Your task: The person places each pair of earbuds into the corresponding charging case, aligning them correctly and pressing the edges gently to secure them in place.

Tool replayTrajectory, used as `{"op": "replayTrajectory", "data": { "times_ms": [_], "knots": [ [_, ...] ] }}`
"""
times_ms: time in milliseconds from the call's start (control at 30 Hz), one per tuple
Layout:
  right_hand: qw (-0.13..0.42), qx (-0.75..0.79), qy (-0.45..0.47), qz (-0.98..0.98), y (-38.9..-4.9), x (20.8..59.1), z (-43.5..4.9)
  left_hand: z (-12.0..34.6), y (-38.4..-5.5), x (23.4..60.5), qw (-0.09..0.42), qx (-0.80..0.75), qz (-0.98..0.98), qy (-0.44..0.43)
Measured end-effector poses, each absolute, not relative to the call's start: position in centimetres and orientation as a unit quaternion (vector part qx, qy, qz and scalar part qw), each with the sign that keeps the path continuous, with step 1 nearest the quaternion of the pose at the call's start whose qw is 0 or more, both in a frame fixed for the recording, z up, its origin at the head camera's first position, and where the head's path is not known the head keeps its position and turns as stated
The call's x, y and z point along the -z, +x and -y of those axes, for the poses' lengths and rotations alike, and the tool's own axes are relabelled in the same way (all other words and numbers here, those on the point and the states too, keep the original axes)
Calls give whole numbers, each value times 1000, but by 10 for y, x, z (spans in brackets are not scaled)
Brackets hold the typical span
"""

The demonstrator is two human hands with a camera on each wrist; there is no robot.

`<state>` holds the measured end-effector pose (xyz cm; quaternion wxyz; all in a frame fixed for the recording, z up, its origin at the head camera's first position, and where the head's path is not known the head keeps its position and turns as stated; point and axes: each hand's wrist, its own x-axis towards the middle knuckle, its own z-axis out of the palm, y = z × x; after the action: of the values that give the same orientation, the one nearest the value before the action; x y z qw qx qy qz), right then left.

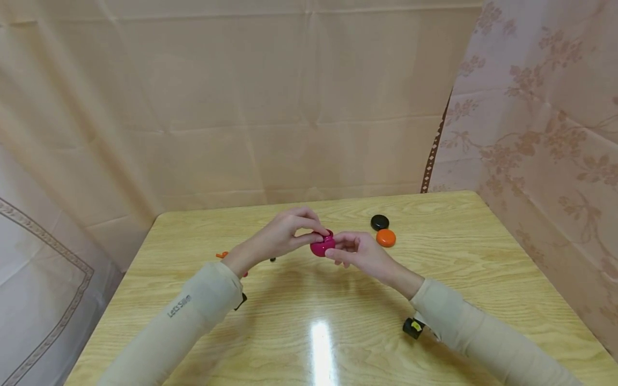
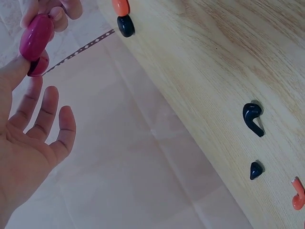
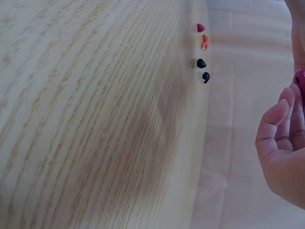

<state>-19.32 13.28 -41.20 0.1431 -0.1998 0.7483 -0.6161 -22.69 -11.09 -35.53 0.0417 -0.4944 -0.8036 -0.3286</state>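
Note:
Both hands hold a glossy magenta earbud case [image 1: 321, 247] above the middle of the table. My right hand [image 1: 365, 256] grips its body from the right, thumb at the near side. From the left, my left hand [image 1: 287, 229] pinches the upper part with thumb and forefinger. The left wrist view shows the rounded body and a smaller magenta part [image 2: 40, 66] between the left thumb and forefinger; I cannot tell whether that is the lid or an earbud. The other left fingers extend loosely. Only a sliver of the case shows in the right wrist view.
A black case [image 1: 380, 222] and an orange case [image 1: 385, 237] lie side by side at the back right. Toward the left lie a stemmed black earbud [image 2: 251, 117], another black earbud [image 2: 256, 170], an orange earbud [image 2: 299, 199] and a magenta piece [image 3: 200, 27]. Curtains hang around the table [image 1: 299, 300].

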Motion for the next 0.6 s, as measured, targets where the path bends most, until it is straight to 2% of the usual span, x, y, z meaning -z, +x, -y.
{"op": "replayTrajectory", "data": {
  "times_ms": [233, 600],
  "knots": [
    [141, 611, -203, -752, -193, 413, -133, 111, -225, 354, 20, 333, 808, -485],
    [144, 611, -195, -754, -193, 412, -136, 114, -225, 354, 27, 336, 811, -478]
  ]
}}
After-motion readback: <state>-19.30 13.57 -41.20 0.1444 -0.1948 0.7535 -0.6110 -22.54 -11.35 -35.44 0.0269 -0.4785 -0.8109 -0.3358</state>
